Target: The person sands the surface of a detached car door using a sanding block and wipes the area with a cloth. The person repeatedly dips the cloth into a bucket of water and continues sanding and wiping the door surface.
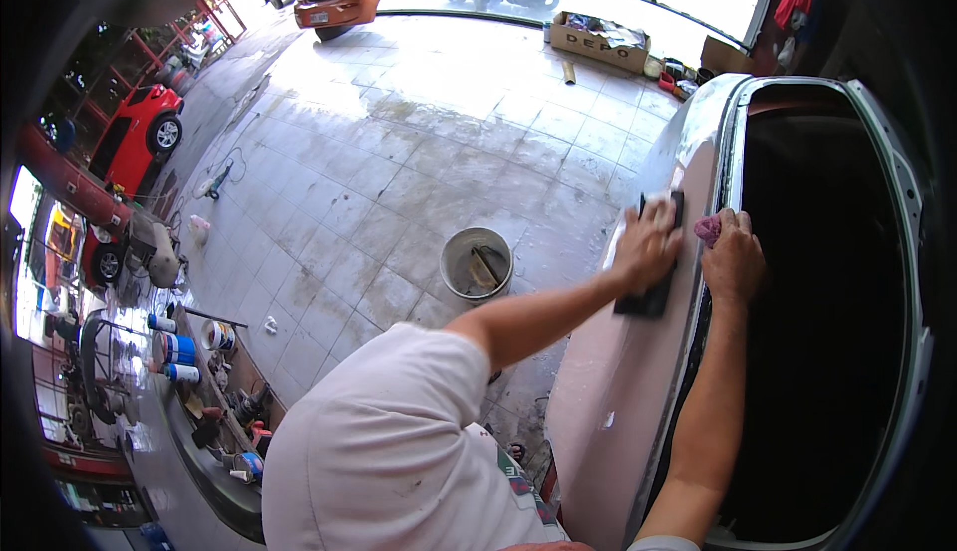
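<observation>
My left hand (648, 244) presses on a long black sanding block (650, 302), its fingers wrapped over the top and slightly blurred. The block lies flat against the car body panel (618, 381), which is coated in dull pinkish filler and runs along the right side. At the edge of the dark opening (817, 302) in the car body, my right hand (735, 260) is closed on a crumpled purple-pink sponge (708, 230). That hand rests by the frame of the opening, just right of the block.
A whitish bucket (477, 264) with a flat piece inside stands on the tiled floor (349, 222). Paint cans (179, 350) and tools crowd the lower left. A cardboard box (598, 44) sits by the far glass wall. A red car (135, 142) and an orange car part (337, 7) are farther off.
</observation>
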### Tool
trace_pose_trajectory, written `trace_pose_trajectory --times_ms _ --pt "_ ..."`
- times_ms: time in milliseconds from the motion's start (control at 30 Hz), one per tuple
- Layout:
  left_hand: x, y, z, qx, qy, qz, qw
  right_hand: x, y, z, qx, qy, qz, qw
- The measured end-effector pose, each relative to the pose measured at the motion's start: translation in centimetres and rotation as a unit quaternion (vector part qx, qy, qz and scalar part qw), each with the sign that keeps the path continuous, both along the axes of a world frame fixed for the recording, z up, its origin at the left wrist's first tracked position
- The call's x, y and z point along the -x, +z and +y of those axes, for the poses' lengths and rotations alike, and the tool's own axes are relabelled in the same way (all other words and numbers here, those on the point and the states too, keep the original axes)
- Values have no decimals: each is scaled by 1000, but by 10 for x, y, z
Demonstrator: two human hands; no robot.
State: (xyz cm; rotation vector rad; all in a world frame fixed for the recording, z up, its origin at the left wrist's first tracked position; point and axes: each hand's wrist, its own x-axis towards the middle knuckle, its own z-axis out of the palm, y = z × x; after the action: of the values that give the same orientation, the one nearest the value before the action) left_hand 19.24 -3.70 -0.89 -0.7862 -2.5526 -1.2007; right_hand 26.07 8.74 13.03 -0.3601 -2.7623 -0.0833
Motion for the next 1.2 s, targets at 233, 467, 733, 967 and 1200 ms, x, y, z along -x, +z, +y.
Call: trace_pose_trajectory --times_ms 233,467,733,967,1200 --pt "-33 20 0 -11 -5 -69 998 6 -11 18 64 -3 44 997" --pt "-46 -2 -27 36 -74 23 996 5 -13 21 20 -23 55 998" --pt "34 -7 16 66 -30 126 989 12 -7 15 44 -44 18 998" --pt "-91 -4 -38 -52 -105 -17 993 8 -11 23 39 -74 10 996" --pt "113 -13 28 83 47 132 987 29 0 -1 49 -14 16 999"
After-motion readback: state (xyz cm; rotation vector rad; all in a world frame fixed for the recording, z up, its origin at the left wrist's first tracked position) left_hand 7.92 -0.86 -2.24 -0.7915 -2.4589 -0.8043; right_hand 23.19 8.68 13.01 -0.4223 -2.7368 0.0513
